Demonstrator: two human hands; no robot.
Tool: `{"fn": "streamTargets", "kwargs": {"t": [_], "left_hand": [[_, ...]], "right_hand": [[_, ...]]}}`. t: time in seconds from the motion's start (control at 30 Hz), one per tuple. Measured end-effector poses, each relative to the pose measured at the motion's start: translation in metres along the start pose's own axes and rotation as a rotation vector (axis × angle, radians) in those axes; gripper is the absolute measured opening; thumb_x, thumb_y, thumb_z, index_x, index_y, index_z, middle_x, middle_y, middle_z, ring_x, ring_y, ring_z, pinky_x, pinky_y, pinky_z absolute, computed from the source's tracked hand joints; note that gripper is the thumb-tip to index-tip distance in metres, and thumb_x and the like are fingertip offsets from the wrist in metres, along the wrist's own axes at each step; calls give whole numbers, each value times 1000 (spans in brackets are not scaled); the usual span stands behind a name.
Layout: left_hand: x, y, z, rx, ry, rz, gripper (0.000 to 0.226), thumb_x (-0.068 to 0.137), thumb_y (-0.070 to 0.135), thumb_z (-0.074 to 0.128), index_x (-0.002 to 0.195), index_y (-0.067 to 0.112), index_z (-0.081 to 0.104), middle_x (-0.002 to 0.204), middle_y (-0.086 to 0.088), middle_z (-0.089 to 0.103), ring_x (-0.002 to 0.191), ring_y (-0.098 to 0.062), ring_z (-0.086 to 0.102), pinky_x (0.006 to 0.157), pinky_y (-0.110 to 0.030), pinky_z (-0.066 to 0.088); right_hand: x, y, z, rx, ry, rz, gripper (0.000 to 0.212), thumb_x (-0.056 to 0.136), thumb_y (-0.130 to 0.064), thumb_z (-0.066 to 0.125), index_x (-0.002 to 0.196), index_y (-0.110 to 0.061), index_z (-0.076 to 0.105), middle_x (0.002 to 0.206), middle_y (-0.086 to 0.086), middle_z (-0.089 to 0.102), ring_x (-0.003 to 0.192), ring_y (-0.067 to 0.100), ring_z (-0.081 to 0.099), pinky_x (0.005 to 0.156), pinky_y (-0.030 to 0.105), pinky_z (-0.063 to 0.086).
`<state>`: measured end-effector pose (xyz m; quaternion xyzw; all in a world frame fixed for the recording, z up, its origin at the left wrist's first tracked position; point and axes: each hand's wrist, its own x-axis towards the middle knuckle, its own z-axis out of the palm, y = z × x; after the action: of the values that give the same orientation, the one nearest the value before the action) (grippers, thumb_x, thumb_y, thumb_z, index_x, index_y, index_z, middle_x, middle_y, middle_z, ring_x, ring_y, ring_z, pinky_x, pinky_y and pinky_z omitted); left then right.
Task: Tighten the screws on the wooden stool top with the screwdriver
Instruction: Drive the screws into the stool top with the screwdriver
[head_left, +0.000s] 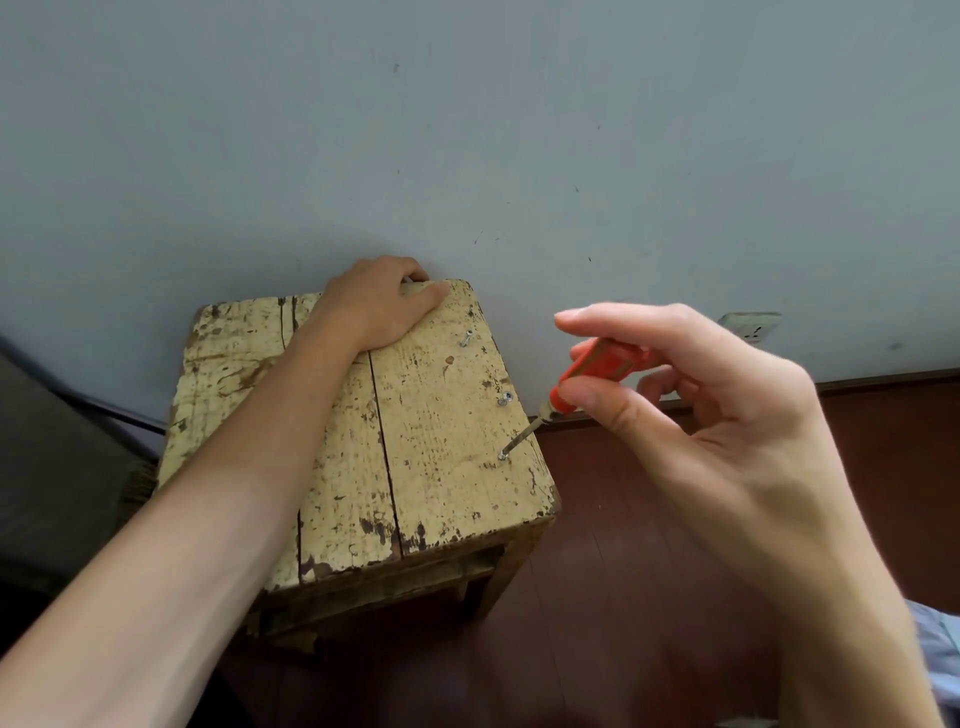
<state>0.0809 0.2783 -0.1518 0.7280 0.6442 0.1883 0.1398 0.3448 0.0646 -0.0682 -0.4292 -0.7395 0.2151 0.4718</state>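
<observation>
A worn wooden stool top (332, 426) with flaking yellow paint stands against a wall. Three screws run along its right side: a far one (465, 338) sticking up, a middle one (504, 399), and a near one (502, 455). My right hand (691, 410) pinches the orange handle of a screwdriver (597, 370) between thumb and fingers. The metal tip of the tool sits on the near screw, shaft tilted to the right. My left hand (382, 304) grips the stool's far edge, fingers curled over it, forearm lying across the top.
A grey-blue wall (467, 130) rises right behind the stool, with a white socket (750, 327) low on the right. Dark red floor (623, 597) lies right of the stool. A dark grey object (57, 467) and a cable sit to the left.
</observation>
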Motion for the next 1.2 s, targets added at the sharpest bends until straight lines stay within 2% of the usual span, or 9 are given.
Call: {"fn": "streamTargets", "kwargs": {"t": [0.13,0.27,0.4,0.6,0.73,0.87,0.97,1.13,1.2], "left_hand": [[0,0,0,7,4,3,54,91,74,48,119,34,68,126,4,67,115,-24,60,89,-40,46],[-1,1,0,11,4,9,54,92,74,47,120,34,68,126,4,67,114,-23,60,91,-41,46],[-1,1,-1,11,-2,8,53,92,74,47,120,34,68,127,4,67,114,-24,60,94,-43,48],[0,1,-1,17,4,8,52,92,73,47,119,33,68,125,5,68,114,-24,60,89,-40,44],[0,1,0,14,0,5,52,92,73,47,118,34,68,125,6,68,114,-23,60,86,-38,44],[0,0,0,15,3,5,52,92,73,47,119,34,68,127,6,67,116,-23,60,90,-39,44],[0,1,0,17,1,7,52,92,73,47,119,34,68,126,5,68,114,-23,60,91,-40,46],[0,0,0,16,12,5,52,91,74,47,117,34,68,125,5,68,113,-23,60,90,-41,46],[0,1,0,23,15,5,51,92,73,48,118,34,68,126,4,68,115,-24,60,91,-41,46]], "right_hand": [[-3,-2,-9,121,-144,51,52,102,-15,67,148,-39,63,130,-3,74,114,27,75,92,46,57],[-4,-3,-9,167,-148,75,54,103,-11,65,149,-38,62,135,-9,73,110,22,78,100,37,59],[-1,-1,-4,116,-88,40,48,101,-13,70,140,-40,67,126,-9,77,112,20,77,94,41,60],[2,0,7,3,36,-13,41,97,-22,80,130,-42,68,103,-7,75,107,22,74,81,33,53],[2,1,5,-13,36,-19,36,99,-20,77,129,-37,72,108,-6,76,104,21,76,78,32,53],[-1,2,-6,98,-113,32,49,103,-11,68,146,-34,65,127,-4,74,112,22,77,90,41,57],[-2,1,-9,138,-117,51,52,103,-9,66,147,-36,64,135,-11,74,114,20,77,98,41,59],[-2,3,-4,110,-68,45,47,100,-14,71,141,-36,68,127,-10,77,111,19,78,91,51,59],[-1,2,-1,67,-26,19,47,97,-17,76,138,-39,69,119,-10,78,110,19,78,86,45,58]]}}
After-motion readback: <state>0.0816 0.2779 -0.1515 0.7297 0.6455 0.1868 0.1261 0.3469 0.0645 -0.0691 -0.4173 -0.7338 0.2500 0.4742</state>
